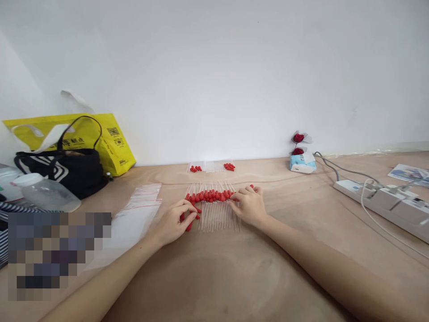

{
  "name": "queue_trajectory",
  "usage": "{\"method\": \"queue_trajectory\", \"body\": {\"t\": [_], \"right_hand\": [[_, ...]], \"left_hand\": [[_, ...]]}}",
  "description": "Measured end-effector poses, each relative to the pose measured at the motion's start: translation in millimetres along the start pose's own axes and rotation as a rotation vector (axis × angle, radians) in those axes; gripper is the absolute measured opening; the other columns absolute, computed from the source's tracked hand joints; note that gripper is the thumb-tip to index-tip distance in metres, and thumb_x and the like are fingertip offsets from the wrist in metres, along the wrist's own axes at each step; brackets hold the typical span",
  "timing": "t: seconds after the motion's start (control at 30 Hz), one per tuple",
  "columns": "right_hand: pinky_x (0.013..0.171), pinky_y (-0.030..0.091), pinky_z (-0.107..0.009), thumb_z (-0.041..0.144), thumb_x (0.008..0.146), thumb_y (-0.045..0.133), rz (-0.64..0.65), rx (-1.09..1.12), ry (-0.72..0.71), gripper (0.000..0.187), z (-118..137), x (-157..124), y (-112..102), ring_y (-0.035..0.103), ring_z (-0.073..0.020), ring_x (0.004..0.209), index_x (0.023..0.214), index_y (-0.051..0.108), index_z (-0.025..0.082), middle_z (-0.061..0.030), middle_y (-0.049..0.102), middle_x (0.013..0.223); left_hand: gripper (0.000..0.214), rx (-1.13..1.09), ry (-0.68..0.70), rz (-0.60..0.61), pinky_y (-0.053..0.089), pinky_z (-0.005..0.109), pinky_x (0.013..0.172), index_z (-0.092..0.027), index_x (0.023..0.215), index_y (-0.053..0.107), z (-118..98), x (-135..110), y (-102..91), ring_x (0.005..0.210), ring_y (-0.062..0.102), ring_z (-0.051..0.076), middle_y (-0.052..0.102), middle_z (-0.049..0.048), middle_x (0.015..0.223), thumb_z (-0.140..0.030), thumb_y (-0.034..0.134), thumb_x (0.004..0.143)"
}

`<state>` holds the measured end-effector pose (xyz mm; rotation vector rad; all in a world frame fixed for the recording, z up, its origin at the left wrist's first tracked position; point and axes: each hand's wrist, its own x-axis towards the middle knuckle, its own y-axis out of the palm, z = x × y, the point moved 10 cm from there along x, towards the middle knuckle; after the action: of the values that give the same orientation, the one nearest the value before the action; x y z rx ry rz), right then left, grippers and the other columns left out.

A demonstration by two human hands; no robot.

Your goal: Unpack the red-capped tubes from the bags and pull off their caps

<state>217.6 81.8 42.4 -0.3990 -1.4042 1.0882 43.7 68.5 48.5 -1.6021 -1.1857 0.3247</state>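
Note:
A row of several thin clear tubes (214, 212) lies side by side on the wooden table (208, 277), with red caps (211, 195) lined across them. My left hand (174, 221) rests at the row's left end, fingers curled around a few loose red caps. At the right end my right hand (248, 205) has its fingers bent down on the capped tubes. Two small piles of red caps (229, 167) lie further back near the wall.
An empty clear zip bag (134, 219) lies left of the tubes. A black handbag (72, 172), a yellow bag (110, 138) and a plastic bottle (47, 192) stand at the left. A white power strip (385, 203) with cables and a tissue pack (302, 163) sit at the right.

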Motion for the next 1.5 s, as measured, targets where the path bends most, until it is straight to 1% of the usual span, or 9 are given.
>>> {"method": "queue_trajectory", "body": {"t": [0.23,0.4,0.53,0.67,0.77,0.93,1.03,1.2,1.5], "right_hand": [[0.073,0.02,-0.037,0.046,0.074,0.051,0.143,-0.12,0.103,0.03,13,24,24,0.049,-0.0211,0.082,0.067,0.063,0.019,-0.0058,0.063,0.077],[0.072,0.02,-0.036,0.042,0.073,0.051,0.154,-0.13,0.089,0.027,15,25,31,0.049,-0.0207,0.081,0.066,0.063,0.018,-0.0067,0.063,0.076],[0.071,0.02,-0.035,0.032,0.076,0.048,0.072,-0.097,0.119,0.024,12,23,25,0.05,-0.0187,0.077,0.062,0.062,0.017,-0.006,0.064,0.073],[0.075,0.02,-0.035,0.031,0.078,0.046,-0.116,0.007,0.156,0.024,0,12,-1,0.051,-0.017,0.074,0.066,0.062,0.019,-0.0032,0.064,0.068],[0.079,0.021,-0.034,0.031,0.08,0.047,-0.182,0.151,0.082,0.02,-5,-7,-19,0.052,-0.0148,0.07,0.075,0.062,0.02,-0.0011,0.064,0.066],[0.078,0.025,-0.033,0.028,0.081,0.048,-0.09,0.33,-0.102,0.015,1,-42,-25,0.053,-0.0144,0.076,0.086,0.06,0.021,-0.0007,0.065,0.076],[0.079,0.026,-0.033,0.026,0.081,0.049,-0.049,0.375,-0.172,0.013,12,-51,-26,0.052,-0.0139,0.075,0.087,0.06,0.022,0.0005,0.063,0.073],[0.078,0.027,-0.033,0.027,0.081,0.049,-0.022,0.378,-0.264,0.014,32,-49,-25,0.051,-0.0132,0.074,0.087,0.061,0.022,0.0009,0.061,0.069],[0.084,0.021,-0.037,0.029,0.08,0.052,-0.142,0.2,-0.406,0.014,48,-54,-30,0.046,-0.0125,0.07,0.08,0.065,0.027,0.0026,0.06,0.061]], "left_hand": [[0.022,0.141,0.11,-0.077,0.041,0.033,0.084,-0.023,0.095,0.061,-1,-12,-0.8,0.095,0.051,0.018,0.058,0.0051,0.102,-0.03,0.046,0.081],[0.022,0.284,0.141,-0.191,0.039,0.035,0.079,-0.023,0.086,0.064,3,-12,-9.0,0.088,0.053,0.018,0.061,0.0039,0.094,-0.027,0.043,0.082],[0.022,0.338,0.082,-0.342,0.038,0.034,0.076,-0.02,0.083,0.064,13,-18,-24.2,0.082,0.053,0.018,0.063,0.004,0.085,-0.025,0.042,0.083],[0.021,0.36,0.09,-0.425,0.038,0.033,0.076,-0.02,0.085,0.063,6,-24,-30.6,0.082,0.053,0.017,0.062,0.0042,0.084,-0.025,0.043,0.083],[0.02,0.397,0.181,-0.432,0.038,0.034,0.079,-0.02,0.091,0.062,-15,-26,-24.4,0.087,0.053,0.019,0.062,0.0055,0.09,-0.023,0.045,0.082],[0.025,0.503,0.405,-0.447,0.034,0.039,0.088,-0.023,0.103,0.059,-61,-30,-4.8,0.1,0.05,0.022,0.061,0.0061,0.103,-0.024,0.049,0.081],[0.019,0.504,0.485,-0.413,0.029,0.041,0.093,-0.025,0.097,0.06,-80,-30,8.6,0.094,0.053,0.019,0.065,0.0016,0.094,-0.023,0.051,0.081],[0.014,0.518,0.474,-0.376,0.029,0.039,0.088,-0.022,0.084,0.062,-89,-27,19.5,0.073,0.054,0.014,0.065,-0.002,0.07,-0.02,0.048,0.082],[0.017,0.553,0.481,-0.332,0.03,0.039,0.085,-0.021,0.072,0.06,-91,-28,22.3,0.07,0.051,0.014,0.059,-0.0024,0.059,-0.022,0.048,0.082]]}}
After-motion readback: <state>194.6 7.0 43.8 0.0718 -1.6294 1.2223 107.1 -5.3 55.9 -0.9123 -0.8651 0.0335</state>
